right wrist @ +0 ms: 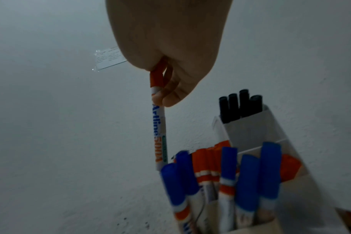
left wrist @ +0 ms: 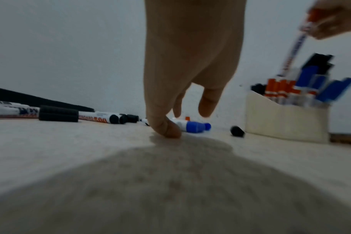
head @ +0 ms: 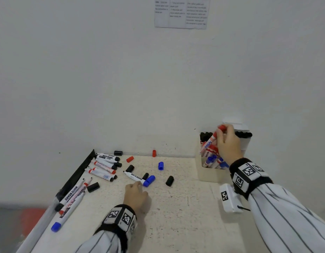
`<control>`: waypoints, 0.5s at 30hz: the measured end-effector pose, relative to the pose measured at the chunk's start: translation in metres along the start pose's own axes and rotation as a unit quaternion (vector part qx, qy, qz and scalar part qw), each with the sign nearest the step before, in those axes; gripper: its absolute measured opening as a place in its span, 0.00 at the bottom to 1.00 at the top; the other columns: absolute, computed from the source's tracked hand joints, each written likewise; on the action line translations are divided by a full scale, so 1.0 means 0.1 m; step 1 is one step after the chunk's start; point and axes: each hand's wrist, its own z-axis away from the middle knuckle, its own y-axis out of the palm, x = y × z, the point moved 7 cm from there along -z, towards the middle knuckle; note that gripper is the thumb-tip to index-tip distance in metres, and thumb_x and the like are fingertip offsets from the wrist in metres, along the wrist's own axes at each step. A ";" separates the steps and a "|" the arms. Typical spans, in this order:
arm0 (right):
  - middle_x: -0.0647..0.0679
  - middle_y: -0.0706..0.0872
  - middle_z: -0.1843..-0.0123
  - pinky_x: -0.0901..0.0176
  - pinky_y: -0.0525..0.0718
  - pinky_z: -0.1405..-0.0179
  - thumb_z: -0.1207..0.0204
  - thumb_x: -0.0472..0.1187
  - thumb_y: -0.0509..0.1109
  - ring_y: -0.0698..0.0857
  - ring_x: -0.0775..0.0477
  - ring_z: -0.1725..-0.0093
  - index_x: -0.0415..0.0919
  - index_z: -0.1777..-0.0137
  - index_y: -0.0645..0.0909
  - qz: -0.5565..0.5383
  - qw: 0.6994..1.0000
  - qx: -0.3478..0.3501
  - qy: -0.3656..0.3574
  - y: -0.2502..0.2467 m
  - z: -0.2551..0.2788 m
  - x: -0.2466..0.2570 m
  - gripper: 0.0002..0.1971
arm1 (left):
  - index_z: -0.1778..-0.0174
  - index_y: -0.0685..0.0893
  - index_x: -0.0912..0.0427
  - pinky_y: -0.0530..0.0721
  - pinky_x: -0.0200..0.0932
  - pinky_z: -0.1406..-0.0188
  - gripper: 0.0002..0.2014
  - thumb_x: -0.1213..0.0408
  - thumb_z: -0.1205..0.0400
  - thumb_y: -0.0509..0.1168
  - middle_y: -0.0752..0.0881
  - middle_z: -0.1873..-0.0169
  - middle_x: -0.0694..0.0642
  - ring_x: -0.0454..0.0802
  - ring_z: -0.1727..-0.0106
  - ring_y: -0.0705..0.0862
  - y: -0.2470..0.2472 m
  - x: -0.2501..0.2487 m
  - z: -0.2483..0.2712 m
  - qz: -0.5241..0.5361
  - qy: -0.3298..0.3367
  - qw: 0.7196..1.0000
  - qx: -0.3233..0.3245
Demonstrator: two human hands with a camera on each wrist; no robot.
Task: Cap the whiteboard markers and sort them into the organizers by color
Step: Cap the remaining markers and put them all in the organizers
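We see a speckled pale surface (head: 176, 207) against a white wall (head: 103, 70); right grip (head: 228, 141) pinches a red marker (head: 209, 141), left grip (head: 136, 195) relaxed, fingertips touching the surface

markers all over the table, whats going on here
A person is capping whiteboard markers and sorting them by color. The right hand holds a capped red marker by its cap end over the organizer, which already holds red, blue and black markers. The left hand rests fingertips on the table beside an uncapped marker lying against a loose blue cap. More markers and loose caps are still scattered on the table.
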 end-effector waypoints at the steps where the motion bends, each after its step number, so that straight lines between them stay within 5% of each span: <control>1: 0.42 0.83 0.54 0.67 0.79 0.61 0.16 0.41 0.56 0.84 0.45 0.57 0.39 0.41 0.71 0.008 1.000 -0.013 -0.004 -0.10 -0.02 0.00 0.09 | 0.27 0.69 0.64 0.71 0.48 0.31 0.22 0.70 0.18 0.59 0.66 0.27 0.66 0.62 0.28 0.69 -0.03 -0.03 -0.02 -0.016 0.004 1.000 -0.002; 7: 0.46 0.84 0.59 0.52 0.85 0.52 0.17 0.39 0.56 0.84 0.49 0.62 0.42 0.43 0.70 0.027 0.999 0.021 0.013 -0.26 -0.13 -0.18 0.06 | 0.19 0.56 0.61 0.60 0.47 0.21 0.29 0.64 0.16 0.56 0.54 0.19 0.59 0.55 0.18 0.55 -0.02 -0.15 -0.11 -0.137 0.033 0.989 0.038; 9: 0.44 0.84 0.56 0.49 0.86 0.50 0.17 0.39 0.56 0.85 0.46 0.59 0.44 0.45 0.70 0.039 0.998 0.042 0.014 -0.21 -0.14 -0.22 0.04 | 0.20 0.60 0.60 0.59 0.49 0.20 0.30 0.59 0.18 0.58 0.53 0.18 0.57 0.54 0.18 0.55 0.02 -0.12 -0.13 -0.178 0.032 0.982 0.057; 13: 0.42 0.85 0.53 0.49 0.86 0.50 0.17 0.37 0.56 0.86 0.44 0.55 0.44 0.47 0.71 0.074 0.994 0.076 0.027 -0.05 -0.15 -0.28 0.04 | 0.35 0.74 0.49 0.72 0.48 0.29 0.16 0.57 0.19 0.60 0.67 0.26 0.54 0.54 0.30 0.71 -0.03 -0.15 -0.13 -0.198 0.032 0.978 0.051; 15: 0.41 0.85 0.51 0.59 0.84 0.57 0.16 0.36 0.55 0.86 0.44 0.54 0.43 0.47 0.72 0.098 0.989 0.104 0.036 0.06 -0.16 -0.32 0.04 | 0.46 0.75 0.48 0.77 0.47 0.37 0.08 0.56 0.20 0.60 0.76 0.38 0.51 0.49 0.40 0.75 -0.05 -0.13 -0.16 -0.192 0.021 0.980 0.050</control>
